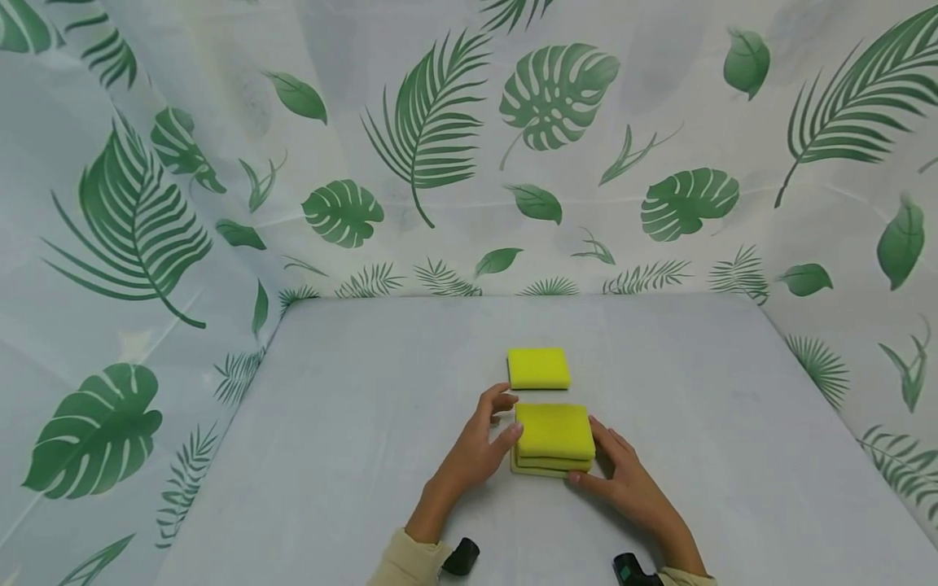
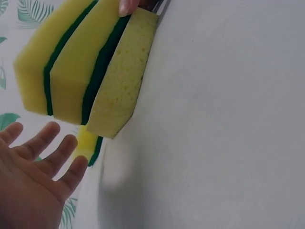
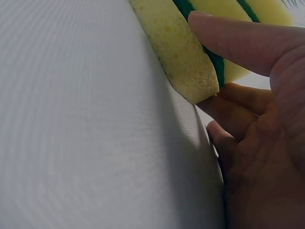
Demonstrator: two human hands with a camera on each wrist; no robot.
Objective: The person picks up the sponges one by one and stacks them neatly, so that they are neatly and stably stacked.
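Three sponges lie stacked on the table. The top sponge (image 1: 554, 431) and the middle one are bright yellow with dark green scouring layers; the bottom sponge (image 2: 121, 71) is paler and full of pores. My right hand (image 1: 633, 488) holds the stack at its near right corner, the thumb on the near side and the fingers along the right side. To the left of the stack is my left hand (image 1: 479, 443), its fingers spread and nothing held in them. Just beyond the stack, a single yellow sponge (image 1: 538, 369) lies flat, close to the left fingertips.
A pale grey-white cover spreads over the table (image 1: 352, 423). Behind and at both sides hangs a white curtain (image 1: 454, 163) printed with green leaves. Black devices show by both wrists, including one strapped near the left cuff (image 1: 410, 561).
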